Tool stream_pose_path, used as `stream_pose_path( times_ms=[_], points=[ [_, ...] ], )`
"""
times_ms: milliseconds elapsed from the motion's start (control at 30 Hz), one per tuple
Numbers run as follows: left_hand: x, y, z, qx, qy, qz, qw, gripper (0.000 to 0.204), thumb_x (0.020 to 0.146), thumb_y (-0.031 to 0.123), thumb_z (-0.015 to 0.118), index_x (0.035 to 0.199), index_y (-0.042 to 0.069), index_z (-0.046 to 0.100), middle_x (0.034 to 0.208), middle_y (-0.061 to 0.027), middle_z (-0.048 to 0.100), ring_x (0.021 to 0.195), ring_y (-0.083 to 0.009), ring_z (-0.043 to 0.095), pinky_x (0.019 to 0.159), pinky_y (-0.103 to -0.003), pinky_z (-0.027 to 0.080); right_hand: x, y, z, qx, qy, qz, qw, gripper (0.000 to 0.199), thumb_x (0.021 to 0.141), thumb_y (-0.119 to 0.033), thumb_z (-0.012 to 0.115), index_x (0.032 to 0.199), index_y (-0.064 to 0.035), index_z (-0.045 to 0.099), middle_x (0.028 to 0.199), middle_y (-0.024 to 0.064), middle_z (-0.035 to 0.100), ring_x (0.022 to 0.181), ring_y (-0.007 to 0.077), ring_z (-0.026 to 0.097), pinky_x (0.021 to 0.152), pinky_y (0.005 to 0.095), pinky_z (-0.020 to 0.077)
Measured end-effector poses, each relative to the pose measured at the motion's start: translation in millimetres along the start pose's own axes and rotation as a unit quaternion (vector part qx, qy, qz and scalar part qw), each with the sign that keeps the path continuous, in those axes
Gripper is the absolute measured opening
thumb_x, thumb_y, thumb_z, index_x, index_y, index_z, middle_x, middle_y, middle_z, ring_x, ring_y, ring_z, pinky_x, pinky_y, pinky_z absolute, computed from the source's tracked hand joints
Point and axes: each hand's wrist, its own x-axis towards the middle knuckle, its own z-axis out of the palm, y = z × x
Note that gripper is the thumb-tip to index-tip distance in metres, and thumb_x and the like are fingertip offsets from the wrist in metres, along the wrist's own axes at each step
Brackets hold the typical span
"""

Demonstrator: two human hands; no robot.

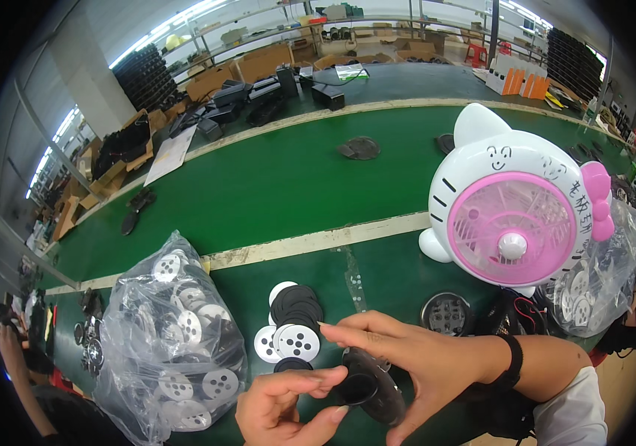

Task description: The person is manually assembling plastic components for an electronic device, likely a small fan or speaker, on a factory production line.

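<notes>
My right hand [433, 364] grips a dark, rounded shell-like part [383, 392] by its edge, tilted on its side. On the near side of it, my left hand [284, 405] pinches a small black round piece [356, 389] between thumb and fingers, up against the shell. Whether the two are joined, I cannot tell. Just beyond my left hand lie several white discs [299, 343] with black dots, beside an overlapping stack of black discs [296, 305]. Another black disc [293, 365] is partly hidden behind my left fingers.
A clear bag [173, 349] of white discs stands at the left. At the right are a pink-and-white cat-shaped fan [511, 204], a second bag [601, 275] and a round black part [446, 314]. Beyond runs a green conveyor belt [281, 186] carrying a dark part [360, 148].
</notes>
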Motion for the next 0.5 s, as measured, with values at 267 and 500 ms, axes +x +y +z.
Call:
stream_pose_path(
  times_ms=[267,500],
  points=[
    [-1.7,-2.4,2.9,0.061,-0.011,0.015,0.998,0.050,0.081,-0.009,0.078,0.124,-0.003,0.053,0.125,-0.0220,0.068,0.100,-0.0155,0.064,0.089,-0.028,0.050,0.9,-1.5,-0.3,0.024,-0.058,0.082,0.995,0.128,0.068,-0.042,0.095,0.161,-0.0022,0.017,0.159,0.0173,0.027,0.146,0.0298,0.034,0.119,0.0450,0.0333],
    [5.2,-0.7,2.7,0.199,-0.042,0.091,0.975,0.062,0.071,0.010,0.094,0.122,-0.003,0.061,0.126,-0.0206,0.069,0.101,-0.0184,0.068,0.082,-0.026,0.053,0.9,-1.2,4.2,0.009,0.000,0.031,0.999,0.130,0.061,-0.045,0.096,0.160,-0.0029,0.023,0.153,0.0214,0.036,0.137,0.0359,0.044,0.111,0.0430,0.0394]
  ],
)
